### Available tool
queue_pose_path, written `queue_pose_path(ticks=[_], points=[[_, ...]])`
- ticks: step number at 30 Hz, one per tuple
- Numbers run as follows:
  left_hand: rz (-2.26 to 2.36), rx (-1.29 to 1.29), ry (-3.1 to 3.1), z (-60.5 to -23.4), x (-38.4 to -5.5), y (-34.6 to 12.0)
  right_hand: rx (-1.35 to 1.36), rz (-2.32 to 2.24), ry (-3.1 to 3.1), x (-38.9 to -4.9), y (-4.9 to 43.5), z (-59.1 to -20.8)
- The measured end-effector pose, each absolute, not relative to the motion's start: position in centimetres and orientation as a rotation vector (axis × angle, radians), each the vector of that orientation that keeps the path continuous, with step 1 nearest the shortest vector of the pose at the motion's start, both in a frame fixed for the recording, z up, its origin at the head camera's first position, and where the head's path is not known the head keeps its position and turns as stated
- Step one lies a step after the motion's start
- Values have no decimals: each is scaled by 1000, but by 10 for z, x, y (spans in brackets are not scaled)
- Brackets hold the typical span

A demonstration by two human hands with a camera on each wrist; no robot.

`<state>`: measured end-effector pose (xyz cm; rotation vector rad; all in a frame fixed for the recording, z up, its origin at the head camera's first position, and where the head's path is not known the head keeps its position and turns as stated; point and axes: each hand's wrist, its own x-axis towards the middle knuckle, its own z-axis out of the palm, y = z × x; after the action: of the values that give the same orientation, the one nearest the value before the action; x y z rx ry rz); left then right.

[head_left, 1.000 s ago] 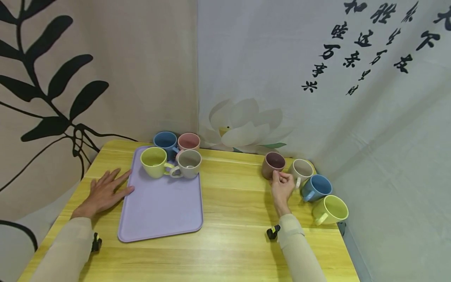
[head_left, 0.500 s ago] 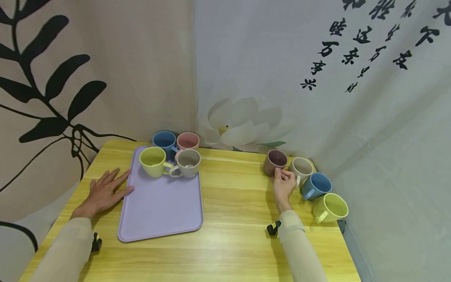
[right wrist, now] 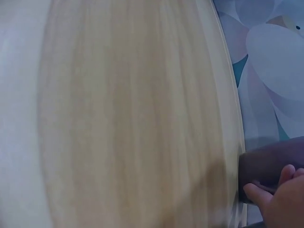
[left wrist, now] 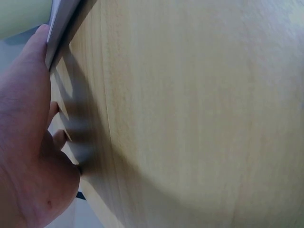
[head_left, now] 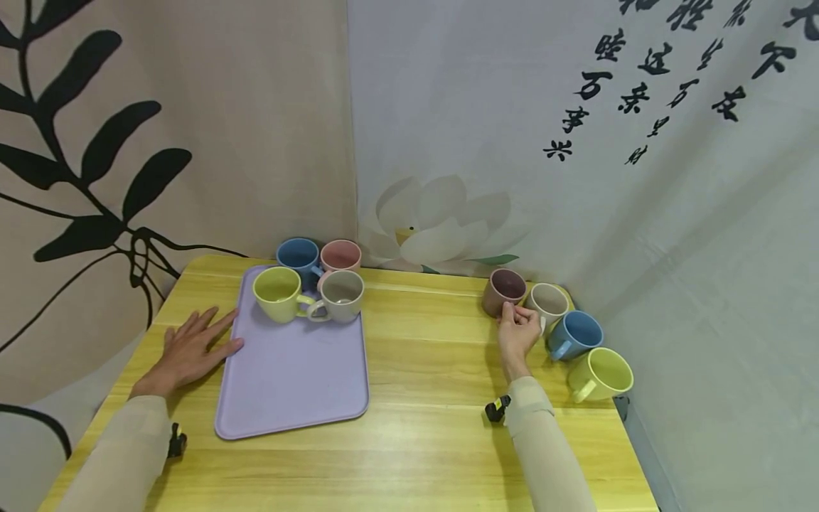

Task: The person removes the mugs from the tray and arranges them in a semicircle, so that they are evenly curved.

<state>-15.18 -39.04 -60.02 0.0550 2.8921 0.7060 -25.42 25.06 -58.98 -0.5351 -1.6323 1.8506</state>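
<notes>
At the back right of the table, my right hand (head_left: 517, 334) pinches the handle side of a dark plum mug (head_left: 494, 295); the handle itself is mostly hidden by the fingers. In the right wrist view, thumb and fingers close on that mug (right wrist: 266, 161) at the table's back edge. My left hand (head_left: 187, 355) lies spread on the table, its fingertips at the left edge of a lilac tray (head_left: 291, 384). The left wrist view shows a finger against the tray's rim (left wrist: 59, 31). A cream mug (head_left: 542, 309) stands right beside the plum one.
Grouped at the tray's far end are a yellow-green mug (head_left: 276, 304), a blue mug (head_left: 298, 254), a pink mug (head_left: 342, 257) and a grey mug (head_left: 345, 302). Along the right edge stand another blue mug (head_left: 571, 341) and yellow-green mug (head_left: 595, 380). A printed curtain (head_left: 448, 128) backs the table.
The right hand and plum mug have shifted slightly right and back, nearer the cream mug. My left hand and the tray stay in place.
</notes>
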Motion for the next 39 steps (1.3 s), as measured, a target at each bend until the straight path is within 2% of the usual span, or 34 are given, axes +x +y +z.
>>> queue_pose_path(ticks=[32,39], points=[[680,55,2917,-603,-151,-390,-580,1810,-1683,-248,253,-590],[684,63,2915,-601,-151,-390,-600,1680,-1822,-240,252,-590]])
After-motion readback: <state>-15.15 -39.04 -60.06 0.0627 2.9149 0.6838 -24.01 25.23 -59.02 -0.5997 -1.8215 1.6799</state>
